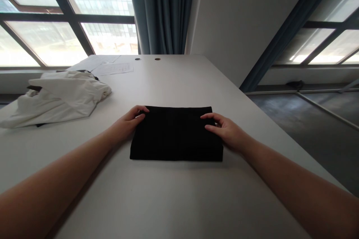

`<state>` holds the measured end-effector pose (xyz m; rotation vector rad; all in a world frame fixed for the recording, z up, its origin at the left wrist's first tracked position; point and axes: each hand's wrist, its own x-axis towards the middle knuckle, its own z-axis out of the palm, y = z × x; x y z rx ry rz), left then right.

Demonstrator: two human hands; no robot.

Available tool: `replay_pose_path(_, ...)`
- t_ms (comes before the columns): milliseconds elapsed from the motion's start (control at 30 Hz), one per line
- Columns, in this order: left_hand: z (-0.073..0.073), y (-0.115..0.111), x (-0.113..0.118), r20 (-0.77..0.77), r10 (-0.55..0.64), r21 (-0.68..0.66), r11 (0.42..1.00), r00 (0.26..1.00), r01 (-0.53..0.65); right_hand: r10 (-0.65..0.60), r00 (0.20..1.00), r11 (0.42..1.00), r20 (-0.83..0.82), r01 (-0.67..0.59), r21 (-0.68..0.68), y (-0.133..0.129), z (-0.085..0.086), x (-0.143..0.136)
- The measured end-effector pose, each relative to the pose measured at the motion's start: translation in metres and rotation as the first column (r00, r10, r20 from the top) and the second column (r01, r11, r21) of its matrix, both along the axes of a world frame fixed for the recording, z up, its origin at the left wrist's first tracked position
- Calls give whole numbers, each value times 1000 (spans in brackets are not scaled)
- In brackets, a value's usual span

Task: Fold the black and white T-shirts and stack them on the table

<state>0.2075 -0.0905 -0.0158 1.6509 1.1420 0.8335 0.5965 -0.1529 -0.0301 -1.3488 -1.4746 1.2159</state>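
A black cloth [176, 134], folded into a neat flat rectangle, lies on the white table in front of me. At its upper left corner is my left hand [131, 119], the index finger and thumb slightly apart and touching the edge. My right hand [227, 130] rests at the cloth's right side, its fingers spread and their tips lying over the upper right part. Neither hand lifts the cloth. The undersides of both hands are hidden.
A crumpled white garment [64, 97] with dark parts showing lies on the left of the table. Behind it are sheets of paper [113, 68]. Two round holes sit near the table's far end. The table's right edge [269, 123] drops to a grey floor.
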Motion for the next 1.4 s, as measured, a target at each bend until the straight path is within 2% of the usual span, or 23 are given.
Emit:
replay_pose_path(67, 6, -1, 0, 41, -28, -98, 995, 999, 32, -21, 1000, 1000, -4, 21, 15, -1, -1, -1)
replay_pose_path(167, 16, -1, -5, 84, -87, -268, 957, 993, 107, -38, 999, 999, -10, 39, 29, 0, -2, -2)
replay_pose_path(233, 21, -1, -10, 52, -130, -308, 941, 990, 140, -42, 999, 999, -7, 42, 32, 1, -3, -1)
replay_pose_path(300, 24, 0, -15, -26, -189, -288, 942, 982, 174, -41, 999, 999, -1, 41, 30, 1, -3, -1)
replay_pose_path(400, 23, 1, -20, -156, -236, -143, 966, 959, 214, -51, 997, 998, 52, 49, 46, 1, -1, -2)
replay_pose_path(500, 15, 3, -18, -229, -210, 19, 975, 951, 220, -57, 993, 997, 107, 51, 64, 0, 3, -4)
replay_pose_path(567, 8, 3, -15, -251, -183, 57, 977, 950, 204, -49, 992, 997, 112, 42, 70, -1, 6, -5)
replay_pose_path(667, 3, 3, -10, -263, -167, 54, 981, 950, 188, -26, 995, 997, 93, 20, 68, -2, 9, -6)
replay_pose_path(900, 9, 0, -5, -248, -157, 47, 984, 956, 173, -6, 997, 1000, 75, 4, 31, -1, 11, -4)
replay_pose_path(1167, 5, 1, -5, -237, -150, 38, 986, 960, 163, 26, 997, 999, 68, -28, 22, -2, 12, -4)
replay_pose_path(1267, 5, 1, -5, -243, -145, 42, 986, 959, 160, 54, 998, 997, -35, -55, -52, -1, 12, -4)
replay_pose_path(1400, 6, 1, -6, -255, -141, 51, 986, 957, 159, 24, 971, 988, -236, -59, -140, 0, 10, -2)
